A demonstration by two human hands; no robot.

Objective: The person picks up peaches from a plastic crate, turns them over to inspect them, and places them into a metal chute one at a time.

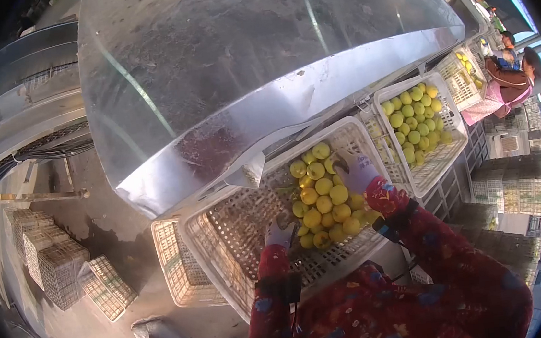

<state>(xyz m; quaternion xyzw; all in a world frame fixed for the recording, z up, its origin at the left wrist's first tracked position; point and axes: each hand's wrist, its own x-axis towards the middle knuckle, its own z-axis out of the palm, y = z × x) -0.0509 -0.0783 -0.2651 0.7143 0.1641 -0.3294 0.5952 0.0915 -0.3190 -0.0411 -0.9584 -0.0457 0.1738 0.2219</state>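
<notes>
A white plastic crate [231, 303] in front of me holds many yellow-green round fruits [324, 203] in its right part, while its left part shows bare perforated bottom. My left hand [281, 230], in a pale glove with dark fingertips, is inside the crate at the left edge of the fruits; its fingers are partly hidden against them. My right hand [355, 168], gloved the same way, lies over the upper right of the pile with its fingers apart, touching or just above the fruits. Whether it grips one cannot be made out.
A metal table [257, 33] with a raised rim spans the top. To the right stands another fruit-filled crate [421, 187], with further crates and people [509, 77] beyond. An open crate [179, 269] is at left; stacked crates [58, 261] stand on the floor.
</notes>
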